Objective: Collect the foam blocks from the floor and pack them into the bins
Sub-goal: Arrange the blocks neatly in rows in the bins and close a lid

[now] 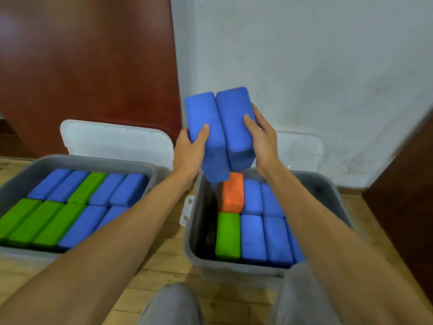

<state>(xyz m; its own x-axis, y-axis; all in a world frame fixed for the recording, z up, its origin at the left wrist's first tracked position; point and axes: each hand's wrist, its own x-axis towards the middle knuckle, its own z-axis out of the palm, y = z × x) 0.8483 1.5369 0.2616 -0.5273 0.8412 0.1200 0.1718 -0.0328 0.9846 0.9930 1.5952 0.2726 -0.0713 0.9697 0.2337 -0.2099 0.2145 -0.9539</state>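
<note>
Left hand [191,148] & right hand [261,139] each grasp one of two blue foam blocks [220,127], pressed together just above the right bin [328,184]. Blocks look light, squashy, grippy; best held by outer faces w/ inward squeeze.

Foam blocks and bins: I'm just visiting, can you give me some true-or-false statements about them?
1. The left hand and right hand hold two blue blocks side by side. True.
2. The orange block lies in the left bin. False: it lies in the right bin.
3. The left bin holds only blue blocks. False: green blocks are there too.
4. The right bin has a dark gap along its left wall. True.
</note>
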